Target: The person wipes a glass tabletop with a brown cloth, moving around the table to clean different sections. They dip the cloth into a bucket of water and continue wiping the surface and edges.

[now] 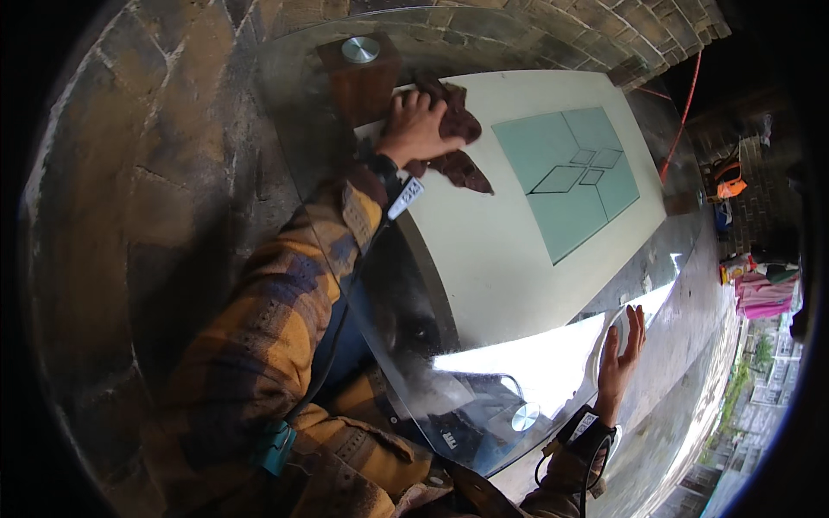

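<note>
My left hand [418, 126] lies over a crumpled dark brown cloth [463, 120], fingers curled into it and thumb spread to the right. The cloth rests on a clear glass tabletop [414, 382], near a wooden leg block [363, 78] capped with a round metal disc [360, 49]. My right hand [620, 359] is at the right side of the glass with its fingers apart and nothing in it; whether it touches the glass, I cannot tell. Beneath the glass shows a pale panel [479, 259] with a green inset [570, 184] bearing diamond outlines.
Another metal disc [525, 417] sits near the close corner of the glass. A red cord [684, 120] hangs past the far end. Beyond it are an orange item [730, 181] and pink fabric [764, 294]. Stone-patterned floor [175, 162] runs along the left. Bright light reflects off the glass.
</note>
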Motion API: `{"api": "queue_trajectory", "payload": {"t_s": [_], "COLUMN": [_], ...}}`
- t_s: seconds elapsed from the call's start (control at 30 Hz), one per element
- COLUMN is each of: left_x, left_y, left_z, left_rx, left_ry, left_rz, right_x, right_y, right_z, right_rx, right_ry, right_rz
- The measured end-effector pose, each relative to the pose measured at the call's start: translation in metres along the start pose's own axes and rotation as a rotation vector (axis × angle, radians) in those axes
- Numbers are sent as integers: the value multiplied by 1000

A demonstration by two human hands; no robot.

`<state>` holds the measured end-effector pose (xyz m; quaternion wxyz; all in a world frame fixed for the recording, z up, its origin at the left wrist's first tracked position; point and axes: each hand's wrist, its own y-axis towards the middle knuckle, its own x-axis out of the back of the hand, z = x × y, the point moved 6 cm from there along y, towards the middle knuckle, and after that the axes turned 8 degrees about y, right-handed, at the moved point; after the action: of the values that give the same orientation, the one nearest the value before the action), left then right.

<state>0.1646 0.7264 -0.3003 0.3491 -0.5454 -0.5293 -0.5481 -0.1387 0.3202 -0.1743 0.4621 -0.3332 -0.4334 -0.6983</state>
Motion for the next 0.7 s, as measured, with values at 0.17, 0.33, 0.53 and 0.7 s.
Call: {"api": "queue_trajectory", "payload": {"t_s": [0.17, 0.33, 0.53, 0.7], "left_x": [19, 54, 66, 19], "left_y": [-72, -123, -99, -91], "left_z": [-64, -133, -87, -50], "left_rx": [-142, -284, 80, -119], "left_ry": [-204, -1049, -445, -86], "left_rz": [28, 149, -163, -177], "right_x": [0, 0, 2, 2], "right_y": [2, 1, 0, 0], "right_z": [3, 4, 6, 4], "right_rx": [17, -8, -18, -47], "right_ry": [23, 21, 57, 51], "right_rz": [-1, 5, -18, -40]}}
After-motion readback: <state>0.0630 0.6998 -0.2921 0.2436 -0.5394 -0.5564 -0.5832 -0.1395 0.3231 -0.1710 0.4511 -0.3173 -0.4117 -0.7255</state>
